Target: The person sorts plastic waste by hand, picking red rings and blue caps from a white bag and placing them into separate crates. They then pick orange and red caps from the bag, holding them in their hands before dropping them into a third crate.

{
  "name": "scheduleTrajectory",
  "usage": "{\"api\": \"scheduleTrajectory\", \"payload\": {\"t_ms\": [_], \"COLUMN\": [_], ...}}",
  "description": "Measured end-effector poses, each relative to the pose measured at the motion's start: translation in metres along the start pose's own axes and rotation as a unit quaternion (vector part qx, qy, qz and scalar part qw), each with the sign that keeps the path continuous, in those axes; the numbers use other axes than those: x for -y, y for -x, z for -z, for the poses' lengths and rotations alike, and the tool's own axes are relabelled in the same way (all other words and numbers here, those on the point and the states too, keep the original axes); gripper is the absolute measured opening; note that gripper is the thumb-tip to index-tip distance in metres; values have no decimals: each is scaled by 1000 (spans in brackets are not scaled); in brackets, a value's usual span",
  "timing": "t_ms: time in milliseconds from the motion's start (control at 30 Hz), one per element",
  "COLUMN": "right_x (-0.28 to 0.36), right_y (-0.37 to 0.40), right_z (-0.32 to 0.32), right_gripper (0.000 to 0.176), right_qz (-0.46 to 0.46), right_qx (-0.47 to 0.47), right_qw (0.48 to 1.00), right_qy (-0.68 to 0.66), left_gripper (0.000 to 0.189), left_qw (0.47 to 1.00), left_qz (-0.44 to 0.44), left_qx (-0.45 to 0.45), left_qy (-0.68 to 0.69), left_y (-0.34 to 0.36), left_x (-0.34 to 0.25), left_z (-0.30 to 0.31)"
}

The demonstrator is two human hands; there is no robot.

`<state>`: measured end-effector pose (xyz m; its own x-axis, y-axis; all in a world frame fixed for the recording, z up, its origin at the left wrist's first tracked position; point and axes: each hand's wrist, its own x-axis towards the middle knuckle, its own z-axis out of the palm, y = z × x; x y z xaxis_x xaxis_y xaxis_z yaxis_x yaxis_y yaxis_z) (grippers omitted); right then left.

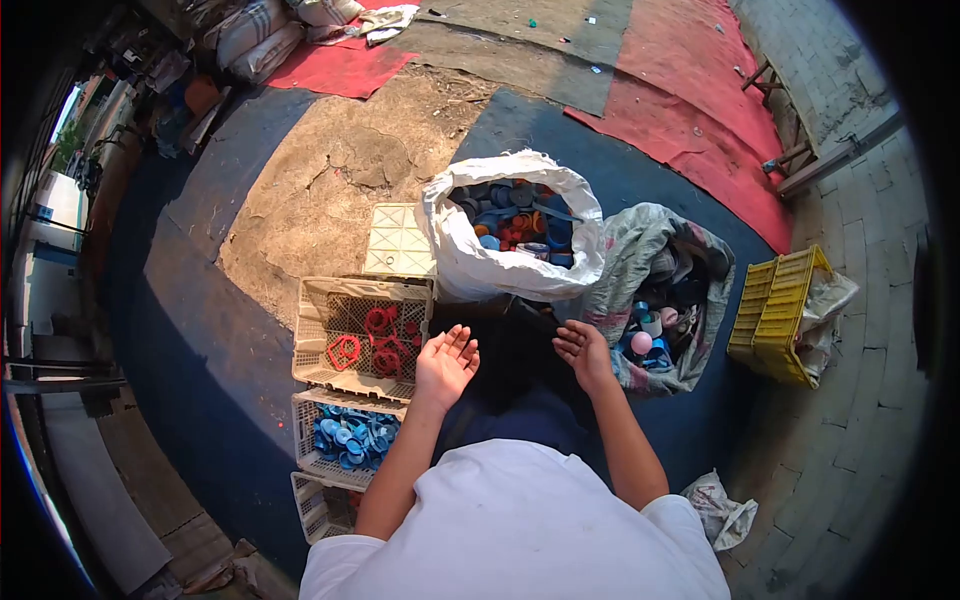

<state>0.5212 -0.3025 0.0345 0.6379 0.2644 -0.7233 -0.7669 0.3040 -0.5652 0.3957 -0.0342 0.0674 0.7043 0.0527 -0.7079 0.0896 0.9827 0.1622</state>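
My left hand (448,368) is held palm up with fingers apart and nothing in it, just right of a cream crate (310,345) with red plastic pieces (385,340). My right hand (588,355), also empty with its fingers spread, is near the left edge of a grey-green sack (612,290) holding mixed plastic items and a pink ball (641,343). Beyond both hands stands an open white sack (470,262) with orange, blue and grey caps (515,222) inside. Blue caps (352,437) fill a second crate (305,440) beside my left forearm.
A third crate (312,505) is at the lower left. A cream lattice panel (400,240) lies behind the first crate. At the right, a yellow crate (765,315) stands by the block wall (860,270). A crumpled white bag (722,510) lies at the lower right.
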Motion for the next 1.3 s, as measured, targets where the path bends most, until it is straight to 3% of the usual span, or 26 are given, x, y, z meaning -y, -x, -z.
{"api": "scheduleTrajectory", "payload": {"t_ms": [233,333,367,433,567,700,800,833,933,967,1067,1100,1200,1300], "right_x": [0,-9,-11,0,40,63,66,70,68,61,54,55,64,76], "right_y": [-2,-22,-32,-53,-80,-130,-163,-168,-189,-204,-227,-226,-220,-220], "right_z": [-42,-68,-77,-93,-128,-131,-142,-151,-177,-181,-196,-201,-217,-226], "right_gripper": [29,21,14,13,15,22,27,33,40,53,66,74,79,81], "right_qz": [81,210,297,371,439,374,398,363,419,401,342,337,263,211], "right_qx": [-106,-121,-116,-129,-150,-84,-34,-10,27,27,44,41,20,34], "right_qw": [990,966,945,905,796,798,748,752,681,662,651,616,585,589], "right_qy": [43,92,78,166,390,465,530,550,600,633,676,711,767,779], "left_gripper": [23,24,26,30,38,49,52,53,55,56,50,49,48,47], "left_qw": [995,990,985,983,982,977,982,984,987,988,991,992,994,994], "left_qz": [98,121,133,133,101,106,100,94,82,79,70,65,53,57], "left_qx": [21,77,106,126,130,97,90,83,79,79,73,72,60,67], "left_qy": [-8,-14,-6,-29,-91,-157,-130,-124,-112,-109,-87,-79,-73,-69], "left_y": [-64,-81,-85,-89,-92,-107,-109,-106,-106,-107,-112,-113,-112,-112], "left_x": [-53,-81,-88,-102,-114,-116,-109,-108,-107,-107,-111,-111,-109,-109], "left_z": [-12,-33,-42,-65,-99,-94,-83,-84,-88,-88,-92,-93,-95,-91]}}
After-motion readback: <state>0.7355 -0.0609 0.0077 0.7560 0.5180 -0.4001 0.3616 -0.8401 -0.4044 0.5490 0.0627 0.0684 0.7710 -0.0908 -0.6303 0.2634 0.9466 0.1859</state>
